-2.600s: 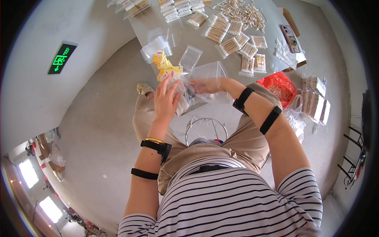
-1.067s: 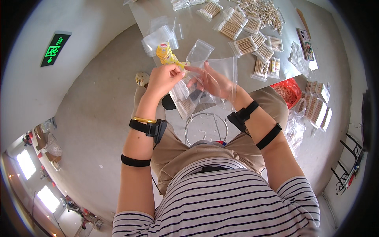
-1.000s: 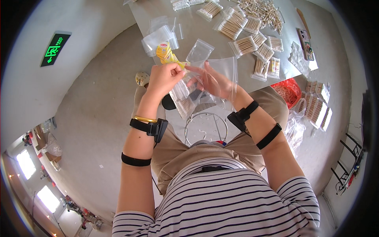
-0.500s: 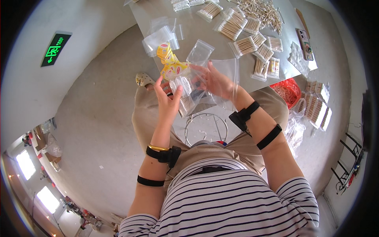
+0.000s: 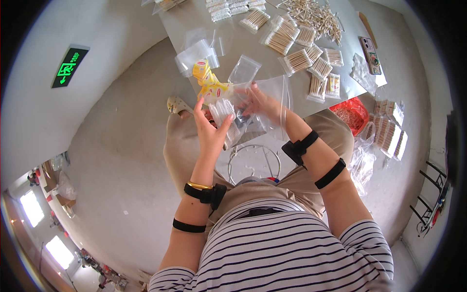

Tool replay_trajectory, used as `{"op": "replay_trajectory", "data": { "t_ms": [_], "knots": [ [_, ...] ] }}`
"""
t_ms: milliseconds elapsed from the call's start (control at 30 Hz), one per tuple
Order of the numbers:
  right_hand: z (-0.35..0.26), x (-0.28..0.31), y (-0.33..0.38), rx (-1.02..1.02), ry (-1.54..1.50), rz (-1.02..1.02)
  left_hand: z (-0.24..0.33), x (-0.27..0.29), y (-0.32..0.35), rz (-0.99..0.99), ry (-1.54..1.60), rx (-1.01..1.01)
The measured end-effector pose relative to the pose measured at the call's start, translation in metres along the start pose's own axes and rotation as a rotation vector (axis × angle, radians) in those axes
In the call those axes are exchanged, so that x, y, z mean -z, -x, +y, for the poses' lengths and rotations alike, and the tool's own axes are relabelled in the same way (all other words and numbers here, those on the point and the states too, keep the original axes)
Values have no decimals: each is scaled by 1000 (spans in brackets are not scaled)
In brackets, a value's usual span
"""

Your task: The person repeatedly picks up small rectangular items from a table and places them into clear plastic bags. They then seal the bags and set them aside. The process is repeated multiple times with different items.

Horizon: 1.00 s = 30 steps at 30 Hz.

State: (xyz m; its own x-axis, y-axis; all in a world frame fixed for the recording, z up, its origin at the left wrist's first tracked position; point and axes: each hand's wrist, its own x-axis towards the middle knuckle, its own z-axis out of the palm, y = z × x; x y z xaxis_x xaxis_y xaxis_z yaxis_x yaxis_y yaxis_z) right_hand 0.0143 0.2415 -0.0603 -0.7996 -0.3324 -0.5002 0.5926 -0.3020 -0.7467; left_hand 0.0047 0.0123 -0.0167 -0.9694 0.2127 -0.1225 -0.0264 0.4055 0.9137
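My left hand is closed around a bundle of white-tipped cotton swabs, its thumb on the near side. Beside it, my right hand holds up a large clear plastic bag. The film drapes over the hand and wrist and blurs some of the fingers; one fingertip points up near its top edge. Yellow printed paper slips lie on the metal table just beyond my left fingers. A small clear zip bag lies behind my right hand.
Clear bags lie at the table's left edge. Packed swab bundles and a loose swab heap fill the far right, near a phone. Below the right edge stand a red bag of sticks and more packs.
My left hand has shifted slightly right and down with the swab bundle, which now sits more upright. My right hand has moved slightly, with the clear bag still draped over it.
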Motion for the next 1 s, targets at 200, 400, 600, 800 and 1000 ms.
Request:
{"op": "replay_trajectory", "data": {
  "t_ms": [200,400,600,800,1000],
  "knots": [
    [-3,-12,6,48,-116,-4,5,2,-2,-2,53,105],
    [4,-5,5,44,-128,-53,1,6,-7,-8,66,31],
    [-3,-7,9,36,-110,-77,-18,17,-16,-90,107,-1],
    [2,-5,7,60,-162,-73,-11,22,-28,-41,-404,-585],
    [0,-14,12,106,-147,-72,-2,9,-21,-251,-505,-589]
  ]
}}
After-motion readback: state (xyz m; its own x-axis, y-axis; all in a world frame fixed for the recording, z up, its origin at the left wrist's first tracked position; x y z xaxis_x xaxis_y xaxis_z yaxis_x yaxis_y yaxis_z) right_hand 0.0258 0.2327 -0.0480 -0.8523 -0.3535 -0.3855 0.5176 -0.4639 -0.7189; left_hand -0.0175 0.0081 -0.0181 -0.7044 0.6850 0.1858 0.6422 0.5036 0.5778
